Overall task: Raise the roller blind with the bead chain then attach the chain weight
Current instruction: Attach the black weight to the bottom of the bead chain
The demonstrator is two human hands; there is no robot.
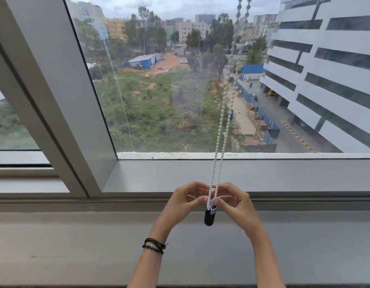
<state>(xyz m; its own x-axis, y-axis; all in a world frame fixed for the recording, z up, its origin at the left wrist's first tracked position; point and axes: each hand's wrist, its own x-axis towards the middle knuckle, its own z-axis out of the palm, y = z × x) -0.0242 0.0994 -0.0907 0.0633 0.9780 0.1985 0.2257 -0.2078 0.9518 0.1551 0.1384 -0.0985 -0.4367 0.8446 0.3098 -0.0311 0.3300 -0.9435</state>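
A white bead chain [225, 113] hangs as a doubled loop from the top of the frame down in front of the window glass. At its lower end sits a small dark capsule-shaped chain weight [209, 217] with a pale top. My left hand [185, 201] pinches the chain and the weight's top from the left with thumb and forefinger. My right hand [231, 202] pinches the same spot from the right. The two hands meet fingertip to fingertip just above the sill. The roller blind itself is out of view.
A grey window sill [76, 242] runs across the front. A wide grey window frame post [55, 96] slants down on the left. The glass shows buildings and a green plot outside. A dark cord bracelet [154, 245] is on my left wrist.
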